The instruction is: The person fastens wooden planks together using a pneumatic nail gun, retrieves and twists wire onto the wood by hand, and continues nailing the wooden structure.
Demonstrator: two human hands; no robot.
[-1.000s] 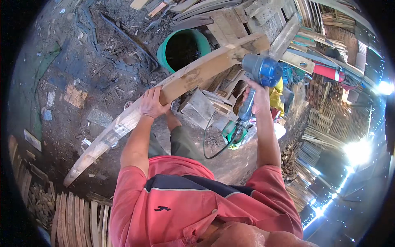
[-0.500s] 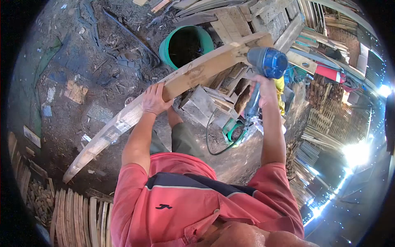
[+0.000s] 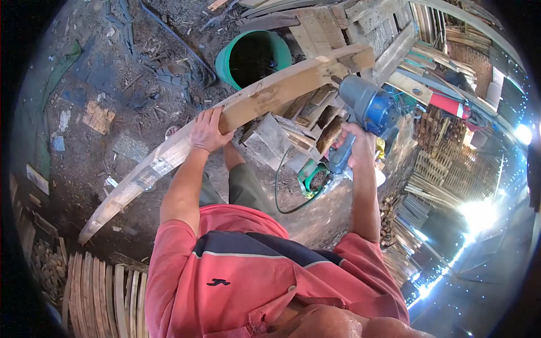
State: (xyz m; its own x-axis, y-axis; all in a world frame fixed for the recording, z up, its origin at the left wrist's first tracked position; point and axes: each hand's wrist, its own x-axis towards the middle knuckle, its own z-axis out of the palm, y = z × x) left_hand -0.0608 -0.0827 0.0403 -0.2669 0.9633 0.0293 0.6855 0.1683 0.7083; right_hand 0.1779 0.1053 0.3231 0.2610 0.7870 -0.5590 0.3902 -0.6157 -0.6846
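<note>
A long curved wooden beam [image 3: 270,97] runs from the lower left to the upper right in front of me. My left hand [image 3: 208,132] is wrapped over its middle, thumb on the near side. My right hand [image 3: 357,145] grips the handle of a blue and grey power tool [image 3: 369,104]. The tool's tip points up and left, close to the beam's right end; whether it touches the wood I cannot tell. A dark hose [image 3: 277,188] curves away from the bottom of the handle.
Beyond the beam stands a green bucket [image 3: 224,63]. Broken boards [image 3: 273,143] lie below the beam's right half. Curved slats [image 3: 93,293] are stacked at the lower left, and more lumber [image 3: 445,152] is piled at the right. Chips and scraps litter the ground.
The power tool in my right hand has tilted and shifted down and right, its tip now pointing up-left. My left hand keeps its place on the beam.
</note>
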